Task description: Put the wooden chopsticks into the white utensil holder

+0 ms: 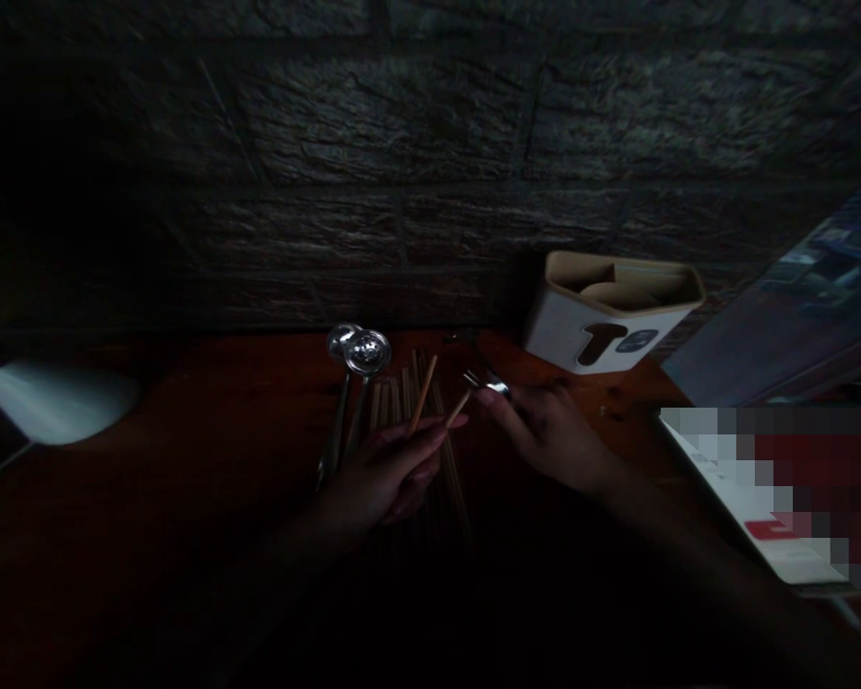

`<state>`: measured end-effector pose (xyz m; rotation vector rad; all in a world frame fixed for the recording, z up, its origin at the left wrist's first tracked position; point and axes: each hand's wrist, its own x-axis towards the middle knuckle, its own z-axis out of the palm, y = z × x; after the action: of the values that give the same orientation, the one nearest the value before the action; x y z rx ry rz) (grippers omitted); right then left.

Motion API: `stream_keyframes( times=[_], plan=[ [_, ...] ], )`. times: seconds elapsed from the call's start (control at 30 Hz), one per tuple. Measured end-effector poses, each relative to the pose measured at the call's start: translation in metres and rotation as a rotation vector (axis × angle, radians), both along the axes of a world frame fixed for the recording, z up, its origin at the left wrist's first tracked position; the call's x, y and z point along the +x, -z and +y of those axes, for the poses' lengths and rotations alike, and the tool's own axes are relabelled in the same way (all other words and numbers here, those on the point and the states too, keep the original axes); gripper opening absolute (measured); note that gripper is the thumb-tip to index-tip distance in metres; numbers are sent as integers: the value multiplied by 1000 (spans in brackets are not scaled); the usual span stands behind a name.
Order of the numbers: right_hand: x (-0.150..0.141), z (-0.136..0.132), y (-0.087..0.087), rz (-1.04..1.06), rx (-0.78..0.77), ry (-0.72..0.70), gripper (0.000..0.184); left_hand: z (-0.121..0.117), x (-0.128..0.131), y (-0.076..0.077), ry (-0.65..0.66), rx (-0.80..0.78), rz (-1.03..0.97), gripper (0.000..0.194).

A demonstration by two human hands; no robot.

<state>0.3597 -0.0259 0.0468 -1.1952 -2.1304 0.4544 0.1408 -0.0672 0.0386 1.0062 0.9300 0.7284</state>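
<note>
My left hand (pixel 394 469) is closed around a pair of wooden chopsticks (pixel 423 392), whose ends point up and apart. The tip of one comes close to my right thumb; whether they touch I cannot tell. My right hand (pixel 549 431) is closed on a small metal fork (pixel 496 385), its tines pointing left toward the chopsticks. Several more chopsticks (pixel 384 402) lie side by side on the table under and behind my left hand. To their left rest two metal ladles, a slotted ladle (pixel 367 352) and another ladle (pixel 342 340) partly behind it.
A white utensil holder (pixel 581 335) with a tan rim and inner divider stands at the back right. Behind the dark wooden table (pixel 208 431) rises a brick wall (pixel 373 115). A white rounded object (pixel 64 397) is at left, a white flat object (pixel 724 507) at right.
</note>
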Motion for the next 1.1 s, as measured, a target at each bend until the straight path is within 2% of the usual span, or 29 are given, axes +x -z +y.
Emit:
stream_keyframes(
  times=[0.1,0.2,0.37,0.5,0.67,0.73,0.83,0.93,1.1],
  plan=[
    [16,16,3,-49,64,217,46,-6,-2,-8,23,-9,-67,53],
    [23,23,3,-9,97,307,48,-8,-4,-12,-17,-7,-57,53],
    [6,7,-1,106,-2,219,52,-2,-3,-7,-35,-11,-62,50],
    [-4,-6,-2,180,-3,138,50,2,0,-4,-30,5,-50,48],
    [-9,-13,-1,100,-7,-33,47,4,1,-1,-19,0,-35,45],
    [-4,-6,2,57,0,11,47,0,1,-3,-27,-11,-29,46],
    [11,13,7,-12,25,257,47,-7,0,-11,-32,-3,-24,50],
    [20,24,6,-19,77,361,45,-8,-2,-17,-86,14,-59,51],
    [1,5,-3,113,46,233,53,2,-1,-11,-122,-28,-88,50]
  ],
)
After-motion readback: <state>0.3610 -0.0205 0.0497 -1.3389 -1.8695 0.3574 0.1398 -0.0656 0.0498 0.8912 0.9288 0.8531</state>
